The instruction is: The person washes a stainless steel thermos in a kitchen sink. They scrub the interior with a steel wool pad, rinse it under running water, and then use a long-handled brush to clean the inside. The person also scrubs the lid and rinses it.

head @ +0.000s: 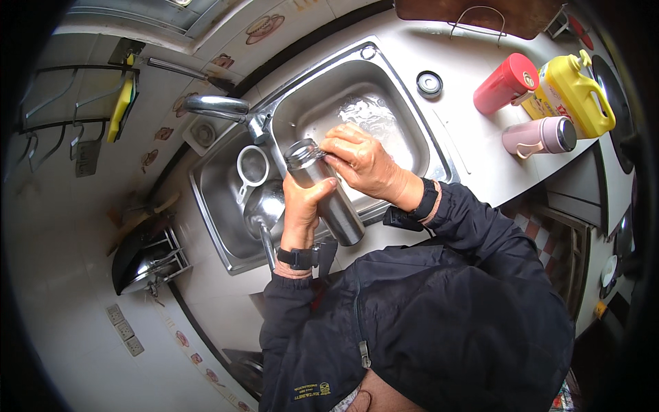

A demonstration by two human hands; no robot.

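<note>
A stainless-steel vacuum flask [344, 213] leans over the sink's front rim, its uncapped threaded neck towards the tap. My left hand [305, 203] wraps the flask's body just below the neck, thumb across the front. At the neck, the bent fingers of my right hand [363, 162] pinch the rim; whether anything small is between the fingertips cannot be made out. Behind my right hand, water glistens on the floor of the larger basin [319, 98]. A round dark-rimmed lid [429, 84] lies on the counter right of the sink.
The chrome tap [219, 106] reaches left. In the smaller basin [216, 175] are a white-rimmed strainer [253, 166] and a steel ladle [262, 206]. A red flask [506, 85], a pink flask [538, 135] and a yellow detergent jug [571, 98] stand at right. A wall rack [67, 121] hangs left.
</note>
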